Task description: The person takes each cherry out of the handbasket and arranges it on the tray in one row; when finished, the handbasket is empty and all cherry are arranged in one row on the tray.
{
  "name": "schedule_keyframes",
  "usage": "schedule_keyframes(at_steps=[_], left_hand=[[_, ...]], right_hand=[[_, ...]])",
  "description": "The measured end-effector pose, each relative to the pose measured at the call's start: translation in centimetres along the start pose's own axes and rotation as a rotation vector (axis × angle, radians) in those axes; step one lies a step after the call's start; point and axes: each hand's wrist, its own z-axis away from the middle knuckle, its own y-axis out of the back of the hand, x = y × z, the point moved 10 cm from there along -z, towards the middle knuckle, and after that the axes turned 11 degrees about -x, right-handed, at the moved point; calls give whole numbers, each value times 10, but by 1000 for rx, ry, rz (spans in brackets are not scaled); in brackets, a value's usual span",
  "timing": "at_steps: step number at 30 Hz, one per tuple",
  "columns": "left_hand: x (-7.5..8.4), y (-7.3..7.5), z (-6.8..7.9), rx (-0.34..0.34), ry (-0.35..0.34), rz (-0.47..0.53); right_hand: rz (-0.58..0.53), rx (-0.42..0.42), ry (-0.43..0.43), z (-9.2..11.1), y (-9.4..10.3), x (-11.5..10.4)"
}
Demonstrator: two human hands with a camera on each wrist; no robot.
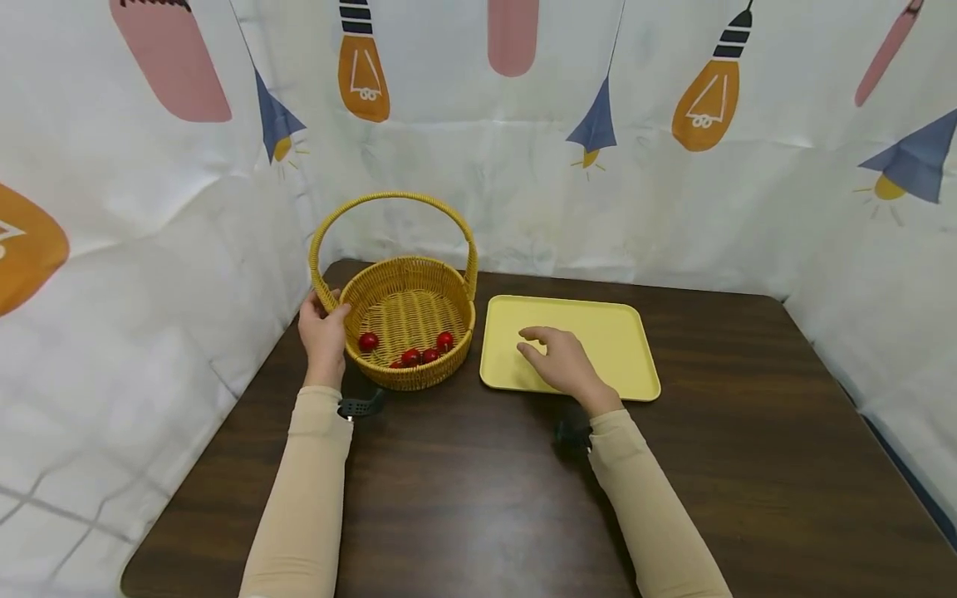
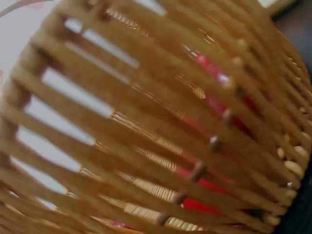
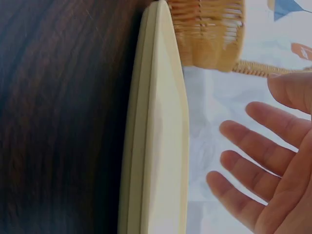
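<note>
A yellow wicker basket with a tall arched handle stands at the back left of the table. Several shiny red cherry-like fruits lie inside, mostly toward its near side. My left hand grips the basket's left side by the foot of the handle, thumb toward the rim and fingers partly hidden behind. In the left wrist view the woven wall fills the picture, red showing through its gaps. Over the yellow tray hovers my right hand, its fingers spread and loosely bent, holding nothing.
The dark wooden table extends toward me and to the right. A white curtain printed with lamps and bulbs hangs close behind the basket and tray, and along both sides.
</note>
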Motion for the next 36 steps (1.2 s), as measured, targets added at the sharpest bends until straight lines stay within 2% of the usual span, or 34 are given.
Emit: schedule_keyframes(at_steps=[3,6,14,18,22,25,29,32,36], left_hand=[[-7,1,2,61,-2,2],[-11,-4,4,91,-25,-20],[-8,-16,5,134,-100,-81],[-6,-21,5,143,-112,-126],[-6,-25,6,156,-132,-170],[-7,-26,6,165,-145,-194],[-9,-27,7,168,-146,-199],[-11,-25,8,172,-143,-188],[-11,-24,9,172,-146,-184]], right_hand=[[-14,20,34,1,-3,-7],[-53,57,88,3,0,-18],[-159,183,300,4,8,-52],[-182,236,347,3,8,-61],[-191,246,392,-3,4,-70],[-171,229,425,-12,1,-81],[-87,160,382,-31,-8,-89],[55,72,355,-46,-20,-96],[232,-65,366,-64,-37,-105]])
